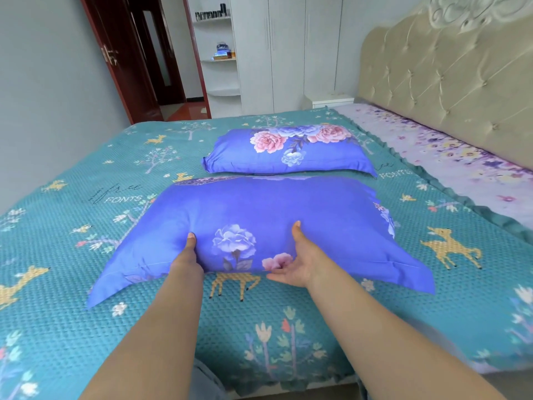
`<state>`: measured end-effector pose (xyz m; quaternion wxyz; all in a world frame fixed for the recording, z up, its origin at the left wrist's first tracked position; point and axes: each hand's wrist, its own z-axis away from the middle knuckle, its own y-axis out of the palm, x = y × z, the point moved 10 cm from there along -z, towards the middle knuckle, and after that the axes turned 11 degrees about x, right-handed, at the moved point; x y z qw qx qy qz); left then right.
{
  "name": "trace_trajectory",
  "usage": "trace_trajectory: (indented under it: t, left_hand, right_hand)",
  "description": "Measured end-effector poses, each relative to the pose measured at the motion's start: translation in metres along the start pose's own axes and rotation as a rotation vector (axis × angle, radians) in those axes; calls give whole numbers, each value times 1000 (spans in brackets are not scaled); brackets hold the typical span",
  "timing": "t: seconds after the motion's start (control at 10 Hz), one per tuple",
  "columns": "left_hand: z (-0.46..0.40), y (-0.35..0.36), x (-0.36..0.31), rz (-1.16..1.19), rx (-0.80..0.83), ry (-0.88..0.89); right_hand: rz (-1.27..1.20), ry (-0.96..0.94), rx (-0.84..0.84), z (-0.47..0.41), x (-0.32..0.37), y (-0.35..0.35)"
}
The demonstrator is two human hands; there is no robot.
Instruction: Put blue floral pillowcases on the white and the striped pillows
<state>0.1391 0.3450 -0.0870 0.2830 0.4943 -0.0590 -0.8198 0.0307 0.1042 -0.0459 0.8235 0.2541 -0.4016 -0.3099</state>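
The near pillow point(259, 226), already cased, lies on the bed point(86, 197), soft and light. Left hand point(187, 255) and right hand point(294, 264) grasp its near edge, thumbs on top, fingers beneath. The far pillow point(288, 151) lies just behind.

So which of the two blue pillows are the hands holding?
The near pillow, gripped by both hands at its front edge; the far pillow lies untouched.
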Motion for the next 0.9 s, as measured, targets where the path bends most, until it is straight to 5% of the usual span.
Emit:
trace_trajectory:
  t: [0.3, 0.6, 0.9]
  left_hand:
    - [3, 48, -9, 186, 211, -6]
    - [0, 157, -36, 330, 399, 139]
    - [10, 158, 8, -95, 408, 47]
  right_hand:
    - [-160, -349, -201, -11, 39, -48]
    - [-151, -617, -70, -4, 167, -38]
    - [20, -341, -42, -20, 160, -82]
